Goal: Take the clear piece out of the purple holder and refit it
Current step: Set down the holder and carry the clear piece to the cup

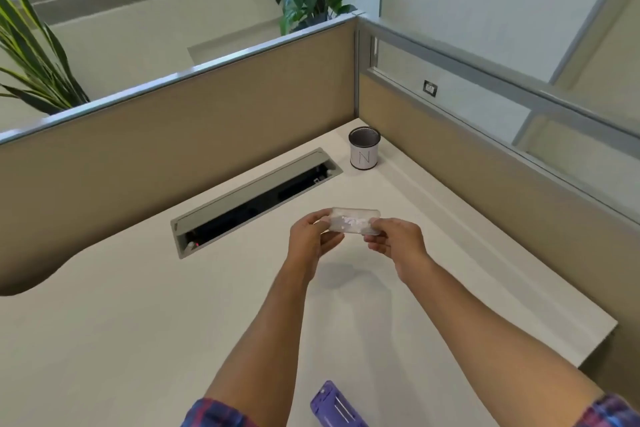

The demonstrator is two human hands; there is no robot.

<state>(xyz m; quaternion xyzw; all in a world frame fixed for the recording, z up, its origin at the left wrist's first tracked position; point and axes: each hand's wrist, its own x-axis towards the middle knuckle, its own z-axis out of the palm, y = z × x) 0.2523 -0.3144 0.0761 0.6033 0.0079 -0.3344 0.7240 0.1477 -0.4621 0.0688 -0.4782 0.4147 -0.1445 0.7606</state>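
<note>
The clear piece (353,221) is a flat see-through rectangle held up above the white desk, out in front of me. My left hand (311,239) pinches its left end and my right hand (398,242) pinches its right end. The purple holder (334,407) lies on the desk near the bottom edge of the view, between my forearms, apart from the clear piece and partly cut off by the frame.
A grey cable tray with an open lid (252,198) is sunk into the desk (138,322) behind my hands. A mesh pen cup marked N (363,152) stands in the back corner. Beige partition walls (207,121) close the desk at the back and right.
</note>
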